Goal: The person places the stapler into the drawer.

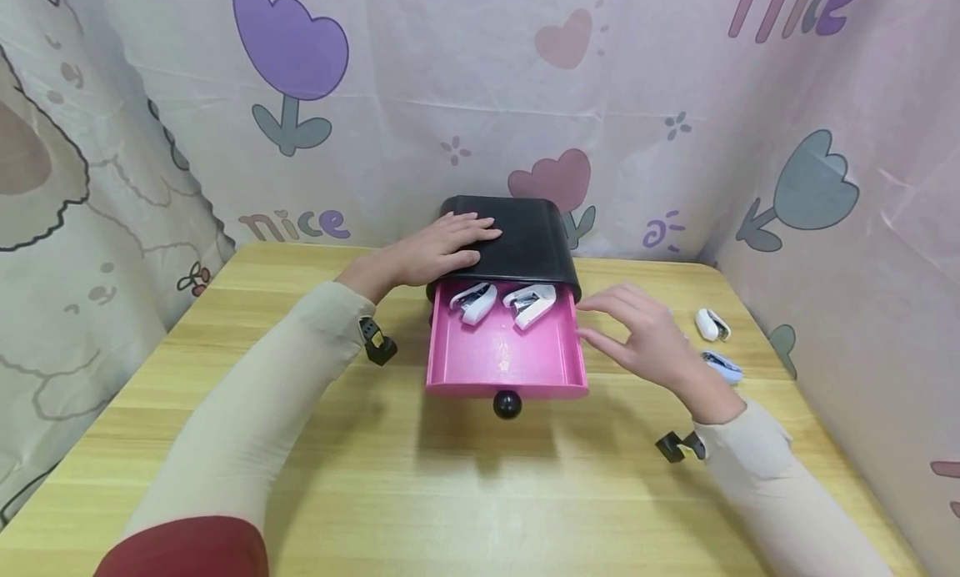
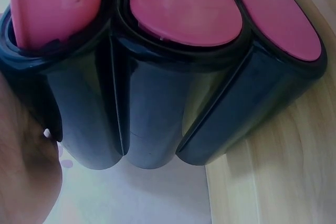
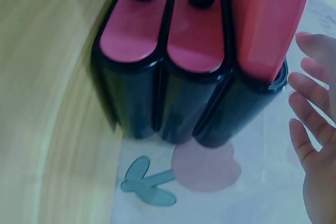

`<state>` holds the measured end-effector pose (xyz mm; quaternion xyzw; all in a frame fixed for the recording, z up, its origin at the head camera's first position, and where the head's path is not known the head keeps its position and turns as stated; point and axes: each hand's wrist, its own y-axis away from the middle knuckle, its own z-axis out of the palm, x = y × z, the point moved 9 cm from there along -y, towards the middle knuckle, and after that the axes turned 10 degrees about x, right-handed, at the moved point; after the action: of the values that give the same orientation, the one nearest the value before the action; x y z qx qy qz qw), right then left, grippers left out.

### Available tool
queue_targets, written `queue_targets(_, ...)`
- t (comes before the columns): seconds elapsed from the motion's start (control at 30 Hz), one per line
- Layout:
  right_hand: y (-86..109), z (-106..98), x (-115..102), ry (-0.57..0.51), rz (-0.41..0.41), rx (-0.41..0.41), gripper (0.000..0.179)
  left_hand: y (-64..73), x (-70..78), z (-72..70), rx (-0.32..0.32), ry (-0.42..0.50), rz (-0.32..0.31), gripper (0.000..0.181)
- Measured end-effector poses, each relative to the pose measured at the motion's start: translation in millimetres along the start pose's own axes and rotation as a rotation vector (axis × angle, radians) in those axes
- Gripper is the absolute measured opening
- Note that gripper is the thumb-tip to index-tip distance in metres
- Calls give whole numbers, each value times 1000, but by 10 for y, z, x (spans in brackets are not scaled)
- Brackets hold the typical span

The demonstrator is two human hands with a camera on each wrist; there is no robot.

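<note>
A black drawer cabinet (image 1: 525,235) stands at the back of the table, its top pink drawer (image 1: 506,364) pulled out, with a round black knob (image 1: 507,404) in front. Two white mini staplers, one on the left (image 1: 476,303) and one on the right (image 1: 531,305), lie toward the drawer's back. My left hand (image 1: 442,248) rests flat on the cabinet top, fingers spread. Beside the drawer's right wall is my right hand (image 1: 645,331), holding nothing, its fingers loosely bent and fingertips close to the wall. Two lower drawers, the middle one (image 3: 197,45) and the bottom one (image 3: 131,38), are closed.
On the table (image 1: 360,494) to the right lie a white stapler (image 1: 711,324) and a blue stapler (image 1: 723,366), the blue one partly behind my right wrist. A patterned cloth (image 1: 420,127) hangs behind the cabinet and along both sides.
</note>
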<state>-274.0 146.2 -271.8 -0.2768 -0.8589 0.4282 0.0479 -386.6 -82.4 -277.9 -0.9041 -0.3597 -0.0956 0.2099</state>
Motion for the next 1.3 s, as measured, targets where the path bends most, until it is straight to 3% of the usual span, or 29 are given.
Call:
queue_targets(0.1,111,-60,97,10,33,21,52,-3,-2,2,1,0,2,52)
queue_targets(0.27,290,-165,226,1,63,56,38,-7,3,-3,4,2,4,52)
queue_targets(0.47,517,-276,410,42,134,61,47,-14,10,-6,4,0,7,52)
queue_targets(0.67,720,-374,667,79,257,14,49,-17,2,-11,2,4,-1,52)
queue_targets(0.97,1085,-454,1092,50,482,-70,52,-15,3,-9,3,2,3,52)
queue_targets(1.3,1494,-604,1468,64,657,-184,60,-6,-10,4,4,5,-3,53)
